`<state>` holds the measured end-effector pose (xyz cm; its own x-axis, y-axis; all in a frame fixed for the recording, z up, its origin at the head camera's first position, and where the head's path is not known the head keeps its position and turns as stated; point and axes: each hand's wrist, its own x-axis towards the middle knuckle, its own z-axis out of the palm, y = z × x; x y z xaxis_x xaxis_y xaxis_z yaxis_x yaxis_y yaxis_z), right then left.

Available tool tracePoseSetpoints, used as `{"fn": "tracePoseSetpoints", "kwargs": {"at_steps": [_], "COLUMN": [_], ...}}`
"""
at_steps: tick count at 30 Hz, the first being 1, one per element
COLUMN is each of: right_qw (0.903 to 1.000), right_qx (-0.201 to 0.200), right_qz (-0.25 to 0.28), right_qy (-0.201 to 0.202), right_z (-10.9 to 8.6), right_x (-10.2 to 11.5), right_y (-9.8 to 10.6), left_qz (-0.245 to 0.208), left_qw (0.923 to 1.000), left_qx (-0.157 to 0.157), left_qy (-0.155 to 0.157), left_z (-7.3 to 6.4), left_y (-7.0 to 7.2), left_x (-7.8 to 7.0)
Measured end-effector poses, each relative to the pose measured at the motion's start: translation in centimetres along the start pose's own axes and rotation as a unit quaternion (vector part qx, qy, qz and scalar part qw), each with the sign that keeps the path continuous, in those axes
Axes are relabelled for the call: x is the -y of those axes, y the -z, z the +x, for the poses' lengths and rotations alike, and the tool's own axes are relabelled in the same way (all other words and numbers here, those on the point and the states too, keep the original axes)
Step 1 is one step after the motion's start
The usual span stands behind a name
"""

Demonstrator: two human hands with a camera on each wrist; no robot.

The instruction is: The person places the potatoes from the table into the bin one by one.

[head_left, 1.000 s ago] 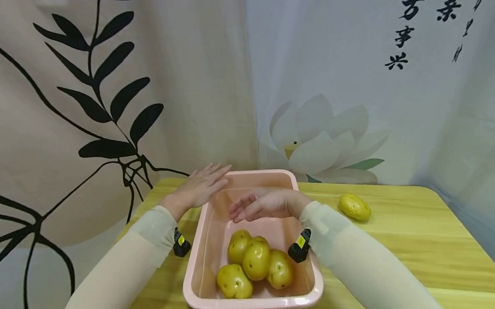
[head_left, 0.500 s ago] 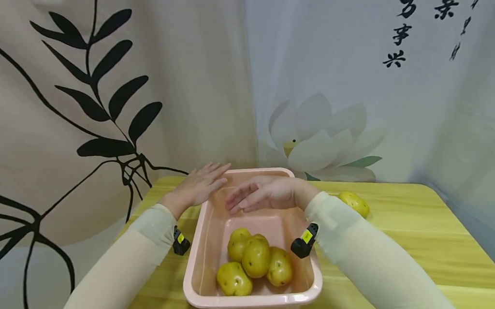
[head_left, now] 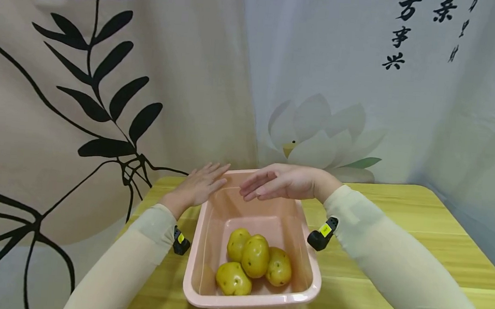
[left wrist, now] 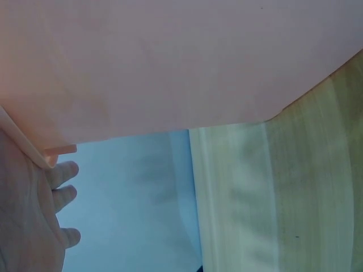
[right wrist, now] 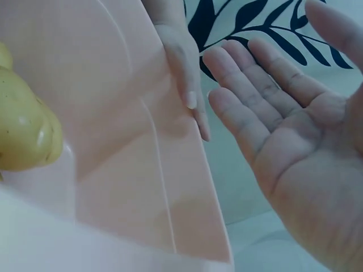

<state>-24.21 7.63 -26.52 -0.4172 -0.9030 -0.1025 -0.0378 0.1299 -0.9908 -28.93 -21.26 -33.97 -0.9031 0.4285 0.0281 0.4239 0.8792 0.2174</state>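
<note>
A pink plastic basin (head_left: 258,301) stands on the table with several yellow potatoes (head_left: 255,256) grouped at its near end. My left hand (head_left: 200,184) rests on the basin's far left rim, fingers extended; the left wrist view has its fingertips just past the pink wall (left wrist: 159,68). Above the far right rim hovers my right hand (head_left: 289,183), palm turned inward. Its fingers are loosely straight and hold nothing, as the right wrist view confirms with the bare palm (right wrist: 306,141) beside the basin.
The yellow wood-grain table (head_left: 405,254) extends to the right of the basin. Behind it hangs a printed curtain (head_left: 201,73) with black leaves and a lotus. A black wrist camera (head_left: 322,233) sits by the right rim.
My right hand has risen from over the basin's inside and shifted right and away from me. Its arm now covers the loose potato on the table. The left hand stays put.
</note>
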Motion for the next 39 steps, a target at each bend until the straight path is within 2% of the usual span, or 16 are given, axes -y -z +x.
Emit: {"fn": "tracePoseSetpoints", "kwargs": {"at_steps": [10, 18, 25, 29, 34, 37, 39], "right_qw": [0.9993, 0.9979, 0.9957, 0.9929, 0.9896, 0.9835, 0.9762], "right_qx": [-0.031, -0.051, -0.077, -0.097, -0.118, -0.151, -0.18], "right_qz": [0.007, -0.02, -0.03, -0.034, -0.055, -0.08, -0.11], "right_qy": [0.021, 0.033, 0.043, 0.061, 0.06, 0.061, 0.049], "right_z": [-2.9, -5.9, -8.6, -10.3, -12.6, -14.1, -15.0], "right_x": [0.5, 0.8, 0.2, -0.2, -1.6, -2.3, -2.8], "right_y": [1.2, 1.9, 2.8, 3.4, 3.7, 3.9, 3.9], "left_qz": [0.007, 0.006, 0.01, 0.006, 0.014, 0.009, 0.009], "left_qw": [0.9999, 0.9997, 0.9997, 0.9996, 0.9998, 0.9998, 0.9998], "left_qx": [-0.004, -0.01, -0.007, -0.021, 0.007, 0.001, -0.005], "left_qy": [-0.012, -0.022, -0.02, -0.019, -0.013, -0.016, -0.015], "left_z": [0.3, 0.5, 0.3, 0.1, 0.0, 0.1, 0.1], "left_y": [-0.2, 0.3, 0.4, 0.4, -0.2, -0.3, -0.3], "left_x": [0.3, 0.0, 0.1, 0.3, 0.6, 0.5, 0.4]}}
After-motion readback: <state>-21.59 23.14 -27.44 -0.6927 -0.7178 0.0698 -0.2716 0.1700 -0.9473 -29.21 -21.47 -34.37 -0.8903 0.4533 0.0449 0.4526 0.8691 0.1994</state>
